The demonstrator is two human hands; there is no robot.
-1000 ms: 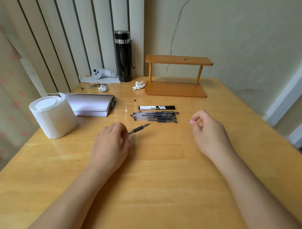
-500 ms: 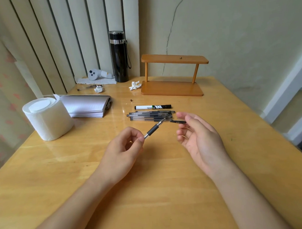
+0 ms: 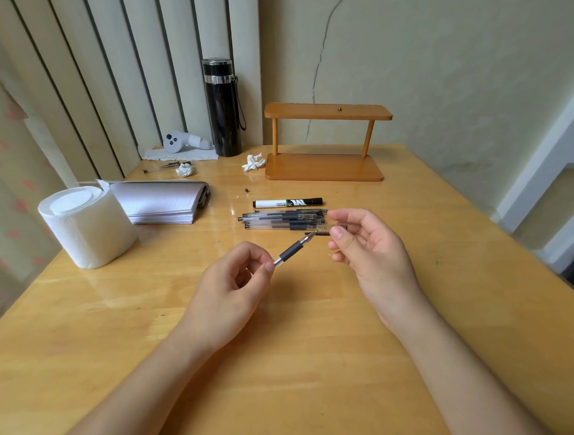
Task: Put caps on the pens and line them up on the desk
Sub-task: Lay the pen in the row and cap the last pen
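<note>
Holding the thin uncapped black-grip pen (image 3: 293,249) in the pinching left hand (image 3: 231,286), above the yellow wooden desk (image 3: 284,364). Pinching the small clear cap (image 3: 325,228) in the right hand (image 3: 373,256). Capping now, probably; next needing tip into cap.

The desk (image 3: 284,364) is pale varnished wood, glossy enough to mirror the light, and the small two-tier shelf (image 3: 326,164) is a smoother, orange-toned wood with a satin sheen. The uncapped pen (image 3: 293,249) has a matt black rubbery grip and a shiny metal tip, while the capped pens (image 3: 282,219) behind it are clear glossy plastic. The flask (image 3: 222,109) is glossy black with a bright metal band, and the tissue roll (image 3: 84,227) is soft, matt white paper.
</note>
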